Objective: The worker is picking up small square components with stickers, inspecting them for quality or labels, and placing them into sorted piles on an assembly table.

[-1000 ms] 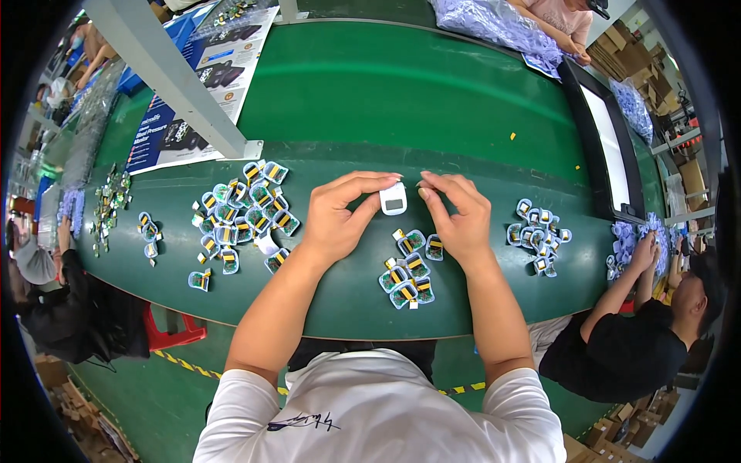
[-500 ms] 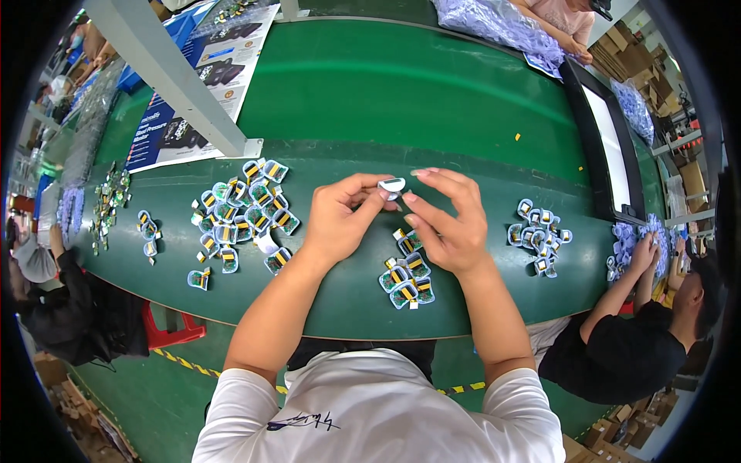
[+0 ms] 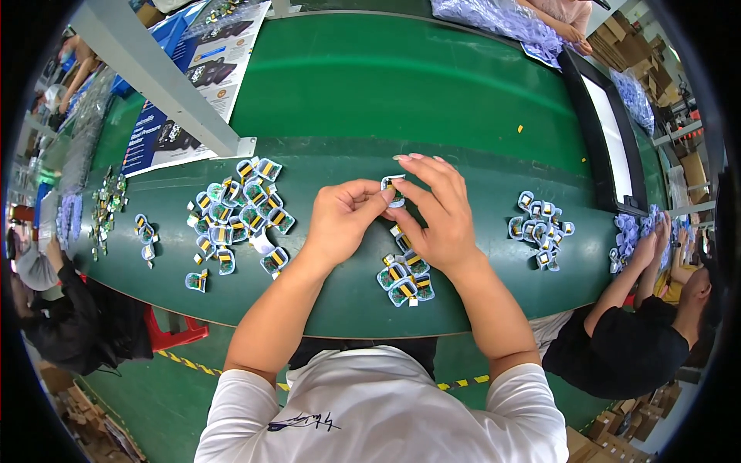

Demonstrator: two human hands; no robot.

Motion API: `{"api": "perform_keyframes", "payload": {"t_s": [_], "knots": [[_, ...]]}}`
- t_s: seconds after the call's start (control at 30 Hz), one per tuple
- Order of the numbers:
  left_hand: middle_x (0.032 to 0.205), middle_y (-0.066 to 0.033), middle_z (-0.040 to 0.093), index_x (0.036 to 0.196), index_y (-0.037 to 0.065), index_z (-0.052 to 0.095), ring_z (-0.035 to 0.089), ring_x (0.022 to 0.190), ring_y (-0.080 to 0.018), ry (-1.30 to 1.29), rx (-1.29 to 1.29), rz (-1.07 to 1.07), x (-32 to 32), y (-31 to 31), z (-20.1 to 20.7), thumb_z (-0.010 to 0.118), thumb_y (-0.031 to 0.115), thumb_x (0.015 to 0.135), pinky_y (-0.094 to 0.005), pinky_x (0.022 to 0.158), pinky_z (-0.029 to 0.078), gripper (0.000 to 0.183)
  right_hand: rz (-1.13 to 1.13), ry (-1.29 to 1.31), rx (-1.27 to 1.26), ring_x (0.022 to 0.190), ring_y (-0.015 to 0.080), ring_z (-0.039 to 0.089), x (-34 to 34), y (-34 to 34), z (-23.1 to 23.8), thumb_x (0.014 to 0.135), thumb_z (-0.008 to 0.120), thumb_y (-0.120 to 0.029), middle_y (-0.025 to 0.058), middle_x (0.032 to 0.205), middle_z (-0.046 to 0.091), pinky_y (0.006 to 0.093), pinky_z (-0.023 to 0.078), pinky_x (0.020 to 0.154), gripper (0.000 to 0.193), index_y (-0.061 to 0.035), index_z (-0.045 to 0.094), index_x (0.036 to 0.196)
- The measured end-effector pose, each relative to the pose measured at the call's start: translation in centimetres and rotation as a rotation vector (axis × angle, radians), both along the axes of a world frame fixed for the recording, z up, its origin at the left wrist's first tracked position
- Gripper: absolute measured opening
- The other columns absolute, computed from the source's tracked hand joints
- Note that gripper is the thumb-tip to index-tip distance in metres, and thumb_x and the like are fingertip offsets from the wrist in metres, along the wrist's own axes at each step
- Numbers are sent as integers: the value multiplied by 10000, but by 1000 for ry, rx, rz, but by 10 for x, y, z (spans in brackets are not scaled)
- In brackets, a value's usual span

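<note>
Between my hands is a small white-rimmed electronic casing [image 3: 395, 192], its green circuit board and a yellow-and-black part showing. The thumb and forefinger of my left hand [image 3: 343, 220] pinch its left side. My right hand [image 3: 441, 220] closes its thumb and forefinger on the right side, the other fingers stretched out above. The fingers partly hide the casing. Just below my hands lies a small heap of like casings [image 3: 405, 282]. A larger heap of casings [image 3: 241, 216] lies left of my left hand. Another heap [image 3: 542, 230] lies to the right.
A few casings [image 3: 147, 238] and a pile of small circuit boards [image 3: 108, 208] lie farther left on the green table [image 3: 401, 85]. A grey metal post [image 3: 170, 85] stands on a printed sheet [image 3: 224, 81]. At right is a black-framed panel [image 3: 606, 131]; co-workers [image 3: 625, 336] sit at both sides.
The casing has been turned from its white face with a small window to its circuit-board side. My right fingers have moved left and closed on it.
</note>
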State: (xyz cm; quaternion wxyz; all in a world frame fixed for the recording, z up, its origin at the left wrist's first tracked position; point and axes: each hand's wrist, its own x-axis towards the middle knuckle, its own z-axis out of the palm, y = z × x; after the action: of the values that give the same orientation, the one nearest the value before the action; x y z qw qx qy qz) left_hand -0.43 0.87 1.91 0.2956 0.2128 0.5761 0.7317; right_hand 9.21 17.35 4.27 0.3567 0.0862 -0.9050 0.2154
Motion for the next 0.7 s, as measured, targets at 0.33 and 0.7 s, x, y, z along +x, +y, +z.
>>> {"api": "perform_keyframes", "payload": {"t_s": [0.33,0.7], "knots": [[995,-107,771,1063,-40,762,735,925,-173,-235,1,-117,-6,-5,2,668,76,1004,-316,885,576,160,77,8,-203,1200,298,673,1,0,-7,807,869,-104,94,1331,696,498,494,1078,345,-78,701,1107],[1000,-115,768,1067,-36,754,740,928,-210,-343,37,-119,-4,-3,9,667,105,995,-365,922,577,180,191,-19,-375,1144,324,721,0,5,-12,788,894,-37,205,1311,688,397,611,945,394,4,696,1126]]}}
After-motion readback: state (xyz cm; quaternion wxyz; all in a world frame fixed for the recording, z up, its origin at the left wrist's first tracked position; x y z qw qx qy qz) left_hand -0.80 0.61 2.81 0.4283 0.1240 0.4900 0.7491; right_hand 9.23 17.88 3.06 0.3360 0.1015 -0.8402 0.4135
